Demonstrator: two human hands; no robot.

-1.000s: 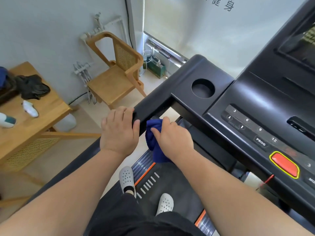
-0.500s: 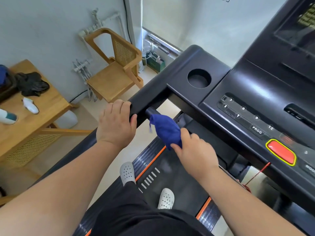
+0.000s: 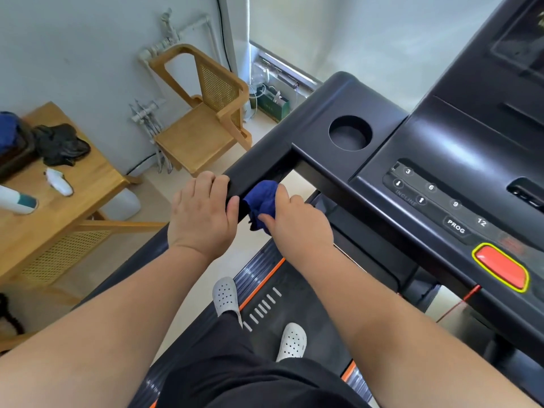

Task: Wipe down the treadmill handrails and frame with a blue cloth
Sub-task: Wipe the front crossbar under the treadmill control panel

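The black left handrail point(image 3: 265, 160) of the treadmill runs from the console down toward me. My left hand point(image 3: 203, 213) grips the rail from above, fingers curled over its top. Right beside it, my right hand point(image 3: 297, 222) holds a bunched blue cloth point(image 3: 260, 201) and presses it against the inner side of the same rail. Most of the cloth hangs just below the rail between my two hands. The rail under my hands is hidden.
The console point(image 3: 441, 178) with buttons, a cup hole point(image 3: 350, 134) and a red stop button point(image 3: 500, 266) fills the right. My feet in white clogs point(image 3: 226, 295) stand on the belt point(image 3: 294, 304). A wooden table point(image 3: 53, 207) and chair point(image 3: 203, 125) stand at the left.
My right hand swung away to the right with the cloth, then came back up against the rail next to my left hand. My left hand kept its grip.
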